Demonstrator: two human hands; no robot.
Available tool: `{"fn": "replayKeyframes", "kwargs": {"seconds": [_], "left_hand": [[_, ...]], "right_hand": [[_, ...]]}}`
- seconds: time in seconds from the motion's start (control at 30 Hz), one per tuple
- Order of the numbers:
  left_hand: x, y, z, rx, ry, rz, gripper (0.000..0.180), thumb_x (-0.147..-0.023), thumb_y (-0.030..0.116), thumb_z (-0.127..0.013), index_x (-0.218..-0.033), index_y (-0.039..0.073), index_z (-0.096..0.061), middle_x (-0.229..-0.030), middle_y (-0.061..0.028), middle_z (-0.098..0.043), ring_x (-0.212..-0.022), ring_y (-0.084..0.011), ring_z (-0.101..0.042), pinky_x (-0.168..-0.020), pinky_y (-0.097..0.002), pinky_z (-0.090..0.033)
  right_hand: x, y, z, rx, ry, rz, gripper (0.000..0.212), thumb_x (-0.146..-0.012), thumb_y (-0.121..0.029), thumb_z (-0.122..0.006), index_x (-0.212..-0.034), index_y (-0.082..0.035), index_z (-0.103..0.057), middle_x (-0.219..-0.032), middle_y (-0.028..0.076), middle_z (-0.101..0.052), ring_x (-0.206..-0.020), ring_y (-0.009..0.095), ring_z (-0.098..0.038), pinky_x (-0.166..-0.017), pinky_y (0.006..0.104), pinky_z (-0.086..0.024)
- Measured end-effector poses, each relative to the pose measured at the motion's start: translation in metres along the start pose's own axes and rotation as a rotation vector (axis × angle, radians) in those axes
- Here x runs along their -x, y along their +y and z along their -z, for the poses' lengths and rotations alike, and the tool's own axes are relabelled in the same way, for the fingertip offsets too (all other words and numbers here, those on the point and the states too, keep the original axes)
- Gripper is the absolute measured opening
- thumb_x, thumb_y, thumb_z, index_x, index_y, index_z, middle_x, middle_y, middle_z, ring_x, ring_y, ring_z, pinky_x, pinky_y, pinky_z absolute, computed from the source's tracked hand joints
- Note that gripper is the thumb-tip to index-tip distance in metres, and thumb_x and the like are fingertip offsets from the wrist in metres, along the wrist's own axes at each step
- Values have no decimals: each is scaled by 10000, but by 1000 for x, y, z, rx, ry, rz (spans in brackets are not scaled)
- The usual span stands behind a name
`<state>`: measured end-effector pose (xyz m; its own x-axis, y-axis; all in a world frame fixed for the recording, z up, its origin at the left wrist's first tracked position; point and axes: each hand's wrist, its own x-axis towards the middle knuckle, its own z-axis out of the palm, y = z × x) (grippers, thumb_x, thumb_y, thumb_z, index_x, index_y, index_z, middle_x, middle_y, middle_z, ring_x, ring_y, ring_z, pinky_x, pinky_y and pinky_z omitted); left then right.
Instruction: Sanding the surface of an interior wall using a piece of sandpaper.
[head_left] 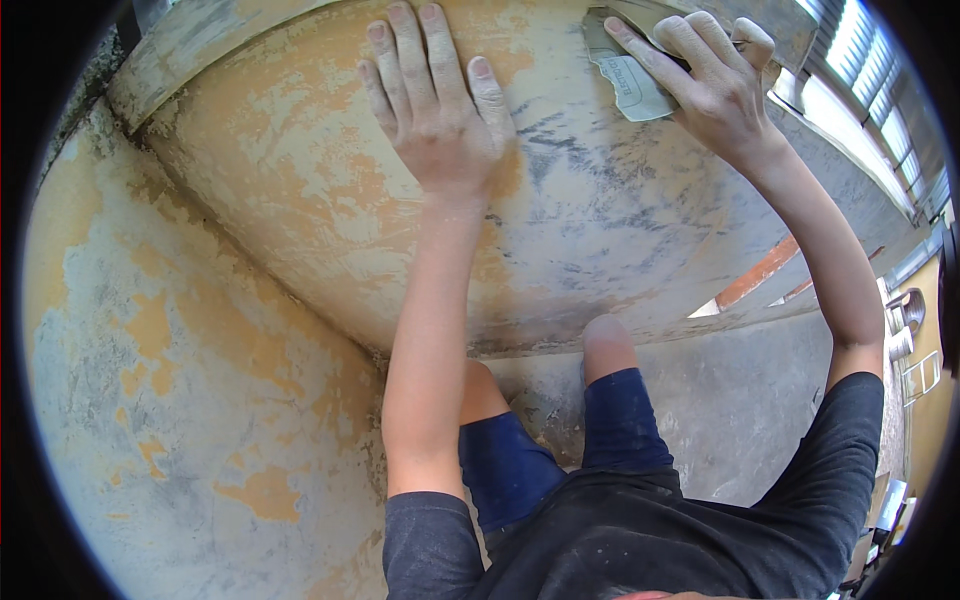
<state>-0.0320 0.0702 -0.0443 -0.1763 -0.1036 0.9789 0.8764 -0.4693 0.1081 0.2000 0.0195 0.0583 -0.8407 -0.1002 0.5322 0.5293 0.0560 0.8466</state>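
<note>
My left hand [440, 125] lies flat on a curved wall panel [290, 190], its dusty fingers stretched out and pointing up. The panel has patchy yellow and grey-white paint, with dark smudges between my hands. At the upper right, my right hand [715, 90] is closed on a piece of sandpaper [638, 92] with a pale grey-green backing and a ragged lower edge. The sandpaper is against the panel near its top edge. Something dark shows under my fingers there; its shape is partly hidden.
A second blotchy wall [180, 400] meets the panel in a corner at the left. My knees are close to the panel's bottom edge, above a grey floor [740, 400]. Long slots [760, 275] pierce the panel at the right. Stacked items [905, 320] stand at the far right.
</note>
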Motion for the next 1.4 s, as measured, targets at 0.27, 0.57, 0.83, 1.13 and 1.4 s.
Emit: {"fn": "replayKeyframes", "kwargs": {"seconds": [0.27,0.57,0.83,1.13,1.4], "left_hand": [[4,-4,-2,24,4,7,541,-1092,305,-405,-1540,25,-521,-1618,-178,-477,-1541,-361,-373,-1278,-502,-219],[3,3,-5,7,21,21,519,-1089,277,-423,-1524,21,-540,-1603,-179,-495,-1524,-367,-401,-1273,-496,-231],[2,-3,1,-17,12,-5,525,-1091,286,-421,-1535,27,-529,-1613,-175,-484,-1527,-365,-395,-1271,-498,-238],[5,-6,-1,24,9,3,536,-1089,296,-428,-1553,40,-511,-1628,-164,-468,-1536,-355,-383,-1278,-498,-224],[4,0,-3,-7,0,24,532,-1089,286,-423,-1552,38,-512,-1633,-164,-461,-1544,-356,-371,-1281,-499,-218]], "right_hand": [[-40,-19,-35,-39,224,47,155,-814,-131,-679,-942,-87,-754,-818,-23,-523,-803,119,-558,-936,398,-292],[-50,-6,-26,-109,129,118,181,-800,-146,-659,-942,-78,-748,-827,-16,-534,-796,132,-553,-826,354,-335],[-9,14,0,-113,64,104,128,-779,-131,-697,-884,-77,-748,-819,-20,-560,-759,146,-550,-757,347,-327],[-40,-9,-21,-156,143,60,200,-813,-141,-678,-982,-72,-760,-808,-11,-526,-751,155,-537,-717,343,-341],[-33,-7,-20,-162,158,75,242,-788,-113,-668,-992,-12,-750,-826,-4,-558,-739,147,-542,-720,334,-351]]}}
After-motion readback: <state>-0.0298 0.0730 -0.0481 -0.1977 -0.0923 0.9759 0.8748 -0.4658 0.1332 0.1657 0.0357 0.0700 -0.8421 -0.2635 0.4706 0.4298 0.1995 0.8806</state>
